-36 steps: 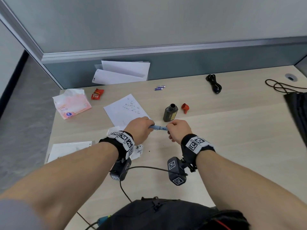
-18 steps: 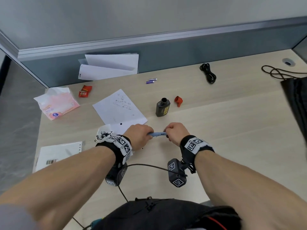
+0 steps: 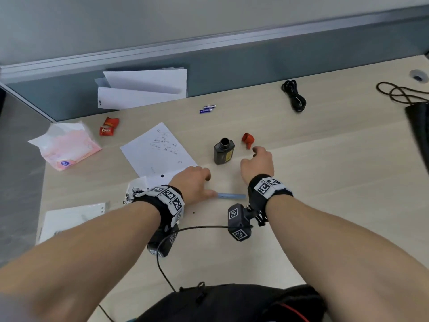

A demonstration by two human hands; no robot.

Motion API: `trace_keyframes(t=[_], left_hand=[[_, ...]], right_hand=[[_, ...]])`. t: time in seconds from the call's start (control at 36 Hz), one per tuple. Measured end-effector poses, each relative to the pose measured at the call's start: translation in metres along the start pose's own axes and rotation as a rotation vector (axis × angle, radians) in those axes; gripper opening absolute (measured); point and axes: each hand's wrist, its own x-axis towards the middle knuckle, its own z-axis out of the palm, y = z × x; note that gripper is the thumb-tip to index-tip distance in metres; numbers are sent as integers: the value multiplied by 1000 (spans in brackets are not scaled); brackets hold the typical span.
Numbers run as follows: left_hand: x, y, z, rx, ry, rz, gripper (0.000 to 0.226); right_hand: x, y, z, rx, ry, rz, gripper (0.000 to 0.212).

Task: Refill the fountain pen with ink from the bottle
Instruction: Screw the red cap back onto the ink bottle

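Note:
The light-blue fountain pen (image 3: 231,195) lies flat on the desk between my wrists. My left hand (image 3: 191,182) hovers just left of it with the thumb tip at the pen's left end and the fingers relaxed, gripping nothing. My right hand (image 3: 257,165) is off the pen, farther back, its loosely curled fingers empty and close to the red bottle cap (image 3: 248,141). The dark ink bottle (image 3: 223,151) stands upright and uncapped between the two hands, a little beyond them.
A written sheet (image 3: 157,152) and an ink-stained tissue (image 3: 137,190) lie by my left hand. Farther off are a pink tissue pack (image 3: 65,147), red candy wrappers (image 3: 109,129), two batteries (image 3: 207,108), a coiled black cable (image 3: 293,96) and a black bag (image 3: 420,126) at the right edge.
Both hands have let go of the pen, which now lies on the desk. My right hand has moved forward and right toward the red cap.

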Motion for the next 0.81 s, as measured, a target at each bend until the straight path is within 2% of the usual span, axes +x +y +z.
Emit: trace_keyframes(t=[0.06, 0.14, 0.22, 0.31, 0.39, 0.44, 0.58, 0.69, 0.81], left_hand=[[-1, 2, -6, -138, 106, -75, 55], [1, 10, -14, -363, 228, -130, 76], [5, 20, -22, -495, 276, -82, 98], [11, 27, -27, -524, 274, -25, 103], [15, 34, -28, -521, 270, 26, 98], [16, 38, -28, -515, 276, 46, 90], [17, 41, -33, -539, 319, 59, 45], [17, 35, -33, -535, 328, -12, 38], [17, 27, -32, -472, 364, -87, 35]], right_hand=[[4, -3, -5, 2, 38, -10, 51], [9, -4, -15, -34, 74, -48, 57], [16, -8, -22, -66, 92, -105, 65], [22, -12, -26, -79, 81, -148, 69], [27, -12, -27, -154, 58, -152, 69], [28, -11, -27, -202, 66, -160, 59], [29, -15, -28, -161, 115, -185, 40], [23, -23, -27, 37, 46, -187, 37], [13, -28, -23, 91, -43, -262, 37]])
